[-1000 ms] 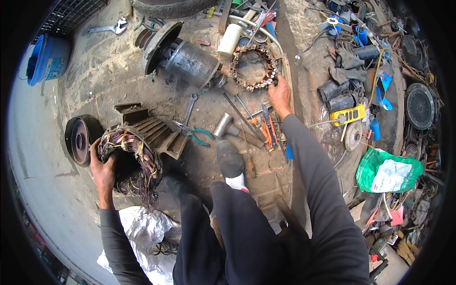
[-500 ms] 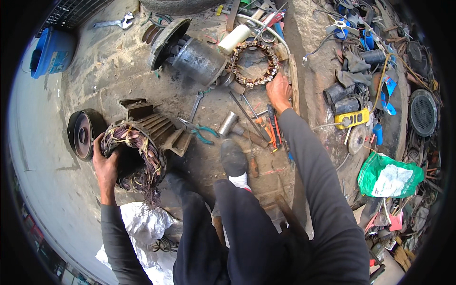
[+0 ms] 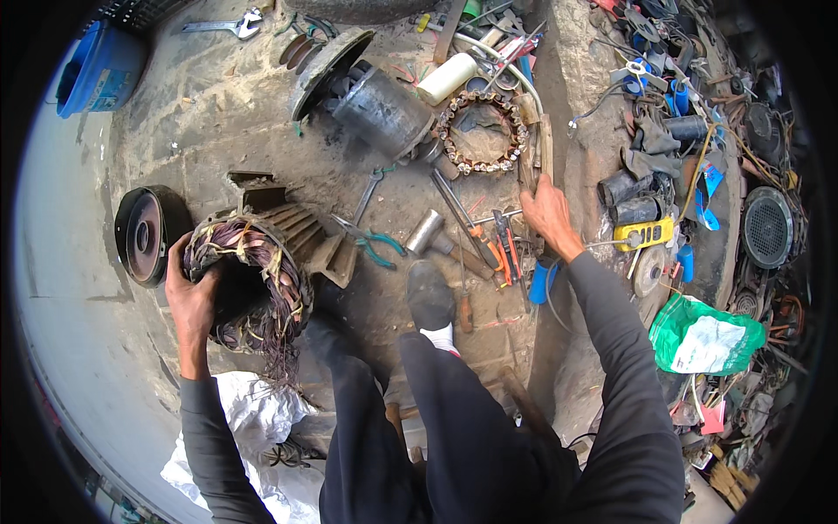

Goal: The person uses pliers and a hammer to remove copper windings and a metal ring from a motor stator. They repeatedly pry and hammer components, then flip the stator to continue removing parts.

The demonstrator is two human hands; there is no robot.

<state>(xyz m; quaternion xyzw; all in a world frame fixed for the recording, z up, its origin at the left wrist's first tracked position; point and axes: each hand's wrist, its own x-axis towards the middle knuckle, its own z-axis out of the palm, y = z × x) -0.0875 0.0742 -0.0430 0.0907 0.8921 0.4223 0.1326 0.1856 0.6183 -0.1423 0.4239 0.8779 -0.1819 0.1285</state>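
Note:
A finned motor stator [image 3: 262,262] with copper windings lies on the concrete floor at the left. My left hand [image 3: 190,293] grips the rim of its open end, fingers over the wires. My right hand [image 3: 548,214] reaches toward the tools at the foot of the raised ledge, its fingers closed around a thin wooden stick [image 3: 546,153]. A hammer [image 3: 436,237], green-handled pliers [image 3: 371,244] and orange-handled screwdrivers [image 3: 493,253] lie between the two hands. My black shoe [image 3: 430,293] rests just below the hammer.
A grey motor housing [image 3: 371,100] and a loose ring of windings [image 3: 482,131] lie farther off. A black end cover [image 3: 144,234] sits left of the stator. Blue tub [image 3: 98,70] at far left, white sack [image 3: 253,428] below, cluttered ledge with parts and a green bag [image 3: 703,336] at right.
My right hand has closed on the stick by the ledge. The left hand keeps its hold on the stator rim; the view has shifted slightly.

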